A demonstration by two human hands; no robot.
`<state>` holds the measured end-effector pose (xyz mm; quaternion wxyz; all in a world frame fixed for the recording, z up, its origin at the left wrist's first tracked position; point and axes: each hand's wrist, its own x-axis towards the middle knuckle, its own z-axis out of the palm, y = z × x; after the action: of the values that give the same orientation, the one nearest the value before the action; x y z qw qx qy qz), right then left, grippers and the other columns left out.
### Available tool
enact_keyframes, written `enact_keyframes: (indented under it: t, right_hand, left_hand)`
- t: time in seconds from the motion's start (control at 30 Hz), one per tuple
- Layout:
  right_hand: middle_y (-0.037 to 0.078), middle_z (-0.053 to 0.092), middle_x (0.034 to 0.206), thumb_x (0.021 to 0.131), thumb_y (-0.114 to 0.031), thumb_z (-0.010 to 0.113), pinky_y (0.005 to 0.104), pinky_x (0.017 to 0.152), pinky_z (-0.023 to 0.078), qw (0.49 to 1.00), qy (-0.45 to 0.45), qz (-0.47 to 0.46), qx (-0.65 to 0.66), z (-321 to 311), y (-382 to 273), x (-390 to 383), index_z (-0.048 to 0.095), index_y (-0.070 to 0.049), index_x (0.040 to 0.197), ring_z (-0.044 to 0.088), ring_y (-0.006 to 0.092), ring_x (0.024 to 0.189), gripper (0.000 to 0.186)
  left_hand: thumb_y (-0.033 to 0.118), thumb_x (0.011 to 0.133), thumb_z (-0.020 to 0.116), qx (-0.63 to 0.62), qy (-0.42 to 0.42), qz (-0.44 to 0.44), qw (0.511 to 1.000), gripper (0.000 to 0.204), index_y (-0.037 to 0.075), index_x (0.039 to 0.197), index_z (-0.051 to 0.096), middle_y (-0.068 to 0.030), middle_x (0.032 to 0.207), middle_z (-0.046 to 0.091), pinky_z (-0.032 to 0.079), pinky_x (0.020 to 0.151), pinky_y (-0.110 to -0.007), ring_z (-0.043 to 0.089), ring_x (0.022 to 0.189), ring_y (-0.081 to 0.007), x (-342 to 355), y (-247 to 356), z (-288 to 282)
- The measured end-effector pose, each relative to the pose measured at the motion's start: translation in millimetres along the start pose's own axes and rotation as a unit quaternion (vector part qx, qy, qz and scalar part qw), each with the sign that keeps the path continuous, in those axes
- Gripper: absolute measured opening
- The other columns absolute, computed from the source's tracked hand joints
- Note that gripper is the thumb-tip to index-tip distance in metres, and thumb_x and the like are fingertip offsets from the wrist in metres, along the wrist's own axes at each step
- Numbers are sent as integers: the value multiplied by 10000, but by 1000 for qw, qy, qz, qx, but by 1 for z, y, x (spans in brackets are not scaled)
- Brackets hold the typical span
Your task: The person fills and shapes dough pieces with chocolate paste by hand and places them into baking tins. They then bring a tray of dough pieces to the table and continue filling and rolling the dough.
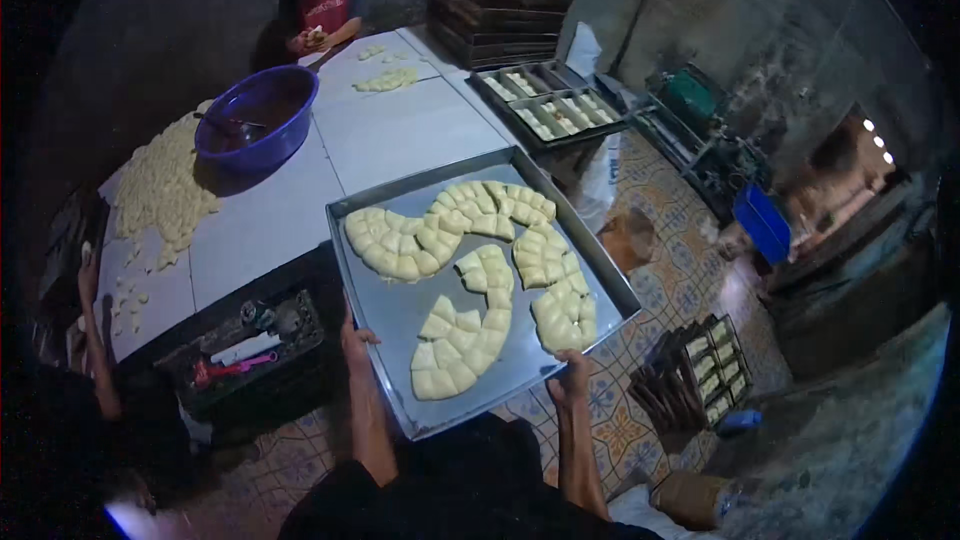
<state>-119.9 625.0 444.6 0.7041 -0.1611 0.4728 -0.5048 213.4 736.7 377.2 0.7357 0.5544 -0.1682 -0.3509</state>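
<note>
A large square metal tray (390,315) with raised sides is held up in front of me, slightly turned. My left hand (358,348) grips its left side near the close corner, the thumb over the rim. On the near right side, my right hand (572,378) is closed on the edge, its fingertips close to the dough. Several pale, curved dough strips (465,345), each marked off into small blocks, lie on the tray. One strip of dough (400,250) bends along the far left; others run down the right side. The fingers under the tray are hidden.
A white-tiled table (265,250) holds a purple basin (285,145) and a dough heap (165,180). One person (325,15) stands behind it; another person's arm (98,340) is at left. Filled baking pans (545,110), stacked pans (500,10), a machine (700,120) and floor racks (700,375) stand right.
</note>
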Motion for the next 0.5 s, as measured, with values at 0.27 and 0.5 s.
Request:
enact_keyframes:
  t: [0.27, 0.5]
  right_hand:
    - [36, 581, 771, 704, 32, 522, 265, 543, 494, 990, -88, 86, 66, -45, 56, 102, 576, -18, 937, 590, 149, 636, 244]
    - [50, 567, 1000, 827, -55, 610, 321, 662, 554, 963, -171, 193, -80, -68, 117, 185, 490, -63, 1141, 593, 183, 855, 336]
  left_hand:
    - [-36, 639, 447, 42, 57, 45, 996, 827, 36, 1455, 333, -133, 1151, 624, 466, 518, -210, 596, 619, -128, 41, -59, -32]
    - [-31, 747, 554, 323, 107, 162, 927, 678, 52, 1406, 422, -183, 1359, 483, 353, 1045, -367, 458, 1262, -263, 31, -77, 41]
